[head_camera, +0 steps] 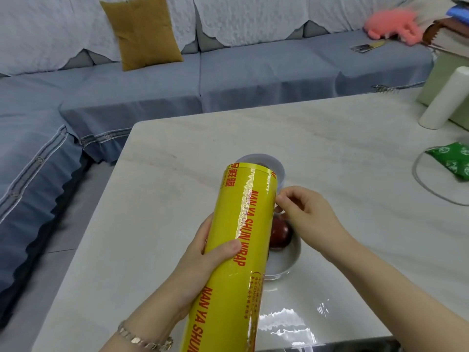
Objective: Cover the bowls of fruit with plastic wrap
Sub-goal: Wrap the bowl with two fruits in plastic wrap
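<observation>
A big yellow roll of plastic wrap (pixel 236 250) with red lettering is held lengthwise above the table. My left hand (pixel 208 252) grips its middle from the left, thumb on top. My right hand (pixel 304 212) pinches at the roll's right side, where the film's edge lies. Under the roll, a white bowl (pixel 289 260) holds a dark red fruit (pixel 280 233), partly hidden by the roll and my right hand. Farther back, a second white bowl (pixel 272 163) peeks out behind the roll's far end; its contents are hidden.
The pale marble table (pixel 177 199) carries a green packet (pixel 454 158), a loop of white cable (pixel 421 184) and a white cylinder (pixel 441 102) at the right. A grey-blue sofa (pixel 253 72) with a mustard cushion (pixel 142 31) stands behind and to the left.
</observation>
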Action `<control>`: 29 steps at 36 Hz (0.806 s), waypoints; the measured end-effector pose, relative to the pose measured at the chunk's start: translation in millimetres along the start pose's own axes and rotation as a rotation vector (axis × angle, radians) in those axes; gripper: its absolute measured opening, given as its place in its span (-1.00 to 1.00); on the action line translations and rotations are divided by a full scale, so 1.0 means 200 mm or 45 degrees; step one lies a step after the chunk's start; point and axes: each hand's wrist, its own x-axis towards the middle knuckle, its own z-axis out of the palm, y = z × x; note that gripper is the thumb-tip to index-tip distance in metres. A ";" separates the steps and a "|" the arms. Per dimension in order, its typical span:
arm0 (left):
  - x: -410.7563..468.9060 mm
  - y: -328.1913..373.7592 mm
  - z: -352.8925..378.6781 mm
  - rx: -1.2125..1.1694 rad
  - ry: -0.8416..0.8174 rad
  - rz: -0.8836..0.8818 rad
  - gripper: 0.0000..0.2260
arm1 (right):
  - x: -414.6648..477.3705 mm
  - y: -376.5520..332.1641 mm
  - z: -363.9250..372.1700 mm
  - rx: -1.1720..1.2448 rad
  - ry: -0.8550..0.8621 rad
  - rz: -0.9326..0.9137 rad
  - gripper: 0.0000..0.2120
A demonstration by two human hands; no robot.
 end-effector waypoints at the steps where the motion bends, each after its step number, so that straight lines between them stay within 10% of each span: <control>1: 0.00 0.00 0.00 0.006 0.002 -0.005 -0.39 | 0.00 0.00 0.00 0.028 0.021 0.004 -0.80; 29: -0.07 0.00 -0.03 0.261 0.053 0.044 -0.29 | -0.04 0.02 -0.03 0.012 -0.118 -0.106 -0.76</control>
